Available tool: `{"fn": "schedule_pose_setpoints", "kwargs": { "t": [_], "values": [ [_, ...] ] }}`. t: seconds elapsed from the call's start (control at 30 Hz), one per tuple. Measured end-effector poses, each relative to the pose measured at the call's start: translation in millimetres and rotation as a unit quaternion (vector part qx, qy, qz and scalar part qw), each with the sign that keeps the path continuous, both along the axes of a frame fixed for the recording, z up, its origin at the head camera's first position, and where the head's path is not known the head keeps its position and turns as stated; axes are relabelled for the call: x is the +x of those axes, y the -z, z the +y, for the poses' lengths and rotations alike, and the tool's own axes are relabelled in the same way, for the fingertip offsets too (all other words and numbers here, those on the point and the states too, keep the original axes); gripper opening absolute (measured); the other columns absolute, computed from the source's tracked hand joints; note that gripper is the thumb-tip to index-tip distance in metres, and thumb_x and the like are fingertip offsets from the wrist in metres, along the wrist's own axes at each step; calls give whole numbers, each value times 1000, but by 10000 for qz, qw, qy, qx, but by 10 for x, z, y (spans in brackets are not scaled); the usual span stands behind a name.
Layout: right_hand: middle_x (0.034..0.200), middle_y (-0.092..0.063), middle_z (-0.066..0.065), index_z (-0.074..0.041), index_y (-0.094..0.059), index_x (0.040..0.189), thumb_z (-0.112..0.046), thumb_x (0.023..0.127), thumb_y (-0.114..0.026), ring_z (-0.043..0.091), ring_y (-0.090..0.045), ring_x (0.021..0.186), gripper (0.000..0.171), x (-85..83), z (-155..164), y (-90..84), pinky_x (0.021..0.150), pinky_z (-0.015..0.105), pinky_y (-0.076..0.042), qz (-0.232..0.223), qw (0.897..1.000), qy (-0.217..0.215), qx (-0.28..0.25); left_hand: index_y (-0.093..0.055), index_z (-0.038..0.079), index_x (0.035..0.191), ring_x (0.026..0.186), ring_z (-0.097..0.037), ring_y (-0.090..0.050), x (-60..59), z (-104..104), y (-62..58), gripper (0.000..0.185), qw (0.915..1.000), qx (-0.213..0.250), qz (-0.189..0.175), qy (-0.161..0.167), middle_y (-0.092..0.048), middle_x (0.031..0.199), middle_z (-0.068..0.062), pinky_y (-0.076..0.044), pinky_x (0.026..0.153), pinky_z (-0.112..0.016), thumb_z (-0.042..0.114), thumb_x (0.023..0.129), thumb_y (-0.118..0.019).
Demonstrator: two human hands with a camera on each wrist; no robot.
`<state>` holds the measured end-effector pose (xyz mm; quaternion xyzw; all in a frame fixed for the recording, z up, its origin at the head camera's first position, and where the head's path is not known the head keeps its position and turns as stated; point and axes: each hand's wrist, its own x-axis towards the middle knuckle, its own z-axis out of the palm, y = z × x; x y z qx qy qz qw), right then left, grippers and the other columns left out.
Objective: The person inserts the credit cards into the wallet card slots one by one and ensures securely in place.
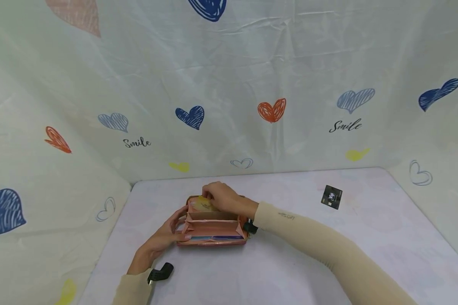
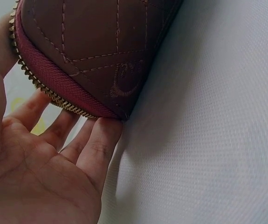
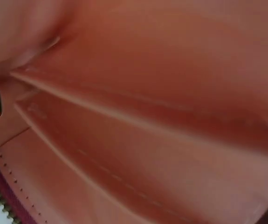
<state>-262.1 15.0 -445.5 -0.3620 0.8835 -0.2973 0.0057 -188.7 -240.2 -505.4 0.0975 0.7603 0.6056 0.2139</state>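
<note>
a pink zip-around wallet (image 1: 213, 223) is lying open on the white table (image 1: 290, 271), near its middle and toward the person's side. the left hand (image 1: 164, 239) is steadying the wallet's left end with straight fingers (image 2: 96, 140), their tips touching the quilted outer shell just below the gold zipper teeth (image 2: 40, 84); it is pressing against the wallet rather than closing around it. the right hand (image 1: 223, 197) is reaching over the wallet's far side, its fingers curling onto a yellowish card (image 1: 204, 205) that is sitting in the far compartment; it seems to be pinching the card, though the grip is partly hidden. the right wrist view is showing only blurred pink inner dividers (image 3: 138, 121). a black card (image 1: 331, 197) is lying well apart, to the right on the table.
</note>
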Motion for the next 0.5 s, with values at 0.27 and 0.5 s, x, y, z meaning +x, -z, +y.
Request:
{"fn": "schedule_pose_setpoints", "kwargs": {
  "t": [0.27,0.5],
  "values": [
    [105,-74,10,-3,-72,107,9,96,-66,22,-70,97,18,6,-11,-85,84,32,-56,79,9967,439,-680,-19,6,169,150,-44,-30,0,0,-2,106,10000,73,-7,-16,-25,167,-24,-27,119,-58,5,86,-85],
    [107,-74,12,-2,-71,107,8,96,-68,22,-71,96,15,30,-41,-86,83,31,-57,340,9947,401,-881,-19,6,169,150,-45,-29,0,-8,12,105,10000,53,18,22,-24,167,-25,-30,118,-57,7,87,-85]
  ]
}}
